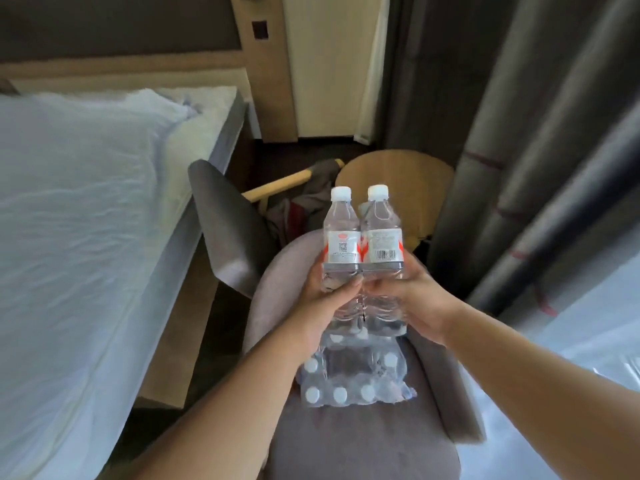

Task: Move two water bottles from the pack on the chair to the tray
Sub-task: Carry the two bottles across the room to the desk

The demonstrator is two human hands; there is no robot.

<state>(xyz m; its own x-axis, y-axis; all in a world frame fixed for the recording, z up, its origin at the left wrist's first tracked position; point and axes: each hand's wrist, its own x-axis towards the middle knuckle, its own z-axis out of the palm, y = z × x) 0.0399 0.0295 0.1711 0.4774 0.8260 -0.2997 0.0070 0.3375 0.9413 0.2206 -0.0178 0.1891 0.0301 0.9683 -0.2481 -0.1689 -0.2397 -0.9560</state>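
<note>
Bed (86, 202): seen well to the left of both hands; it is covered with a pale, wrinkled sheet, and its edge runs beside the chair.

Left hand (320, 299): closed around the lower body of the left bottle; the thumb is laid across the bottle's front, just below the label, and the fingers are wrapped behind it.

Left bottle (341, 237): held upright and lifted above the pack; it is clear, capped in white, and banded with a white and red label. Its side is pressed against the right bottle.

Right bottle (381, 237): held upright in the same way, touching the left bottle along the label band; a barcode is shown on its label, and its cap is white.

Right hand (412, 299): closed around the lower body of the right bottle, with the fingers curled over the front and the palm set against the bottle's right side.

Pack (353, 375): found directly below both hands, resting on the seat; it is wrapped in clear film, and several white caps are visible through the top.

Chair (346, 441): placed under the pack and beneath both forearms; its grey padded seat and curved back are shown.

Round table (415, 181): seen beyond the hands, behind the bottle caps, with a light wooden top.

Curtain (540, 150): hung to the right of the right hand, in dark grey folds.
</note>
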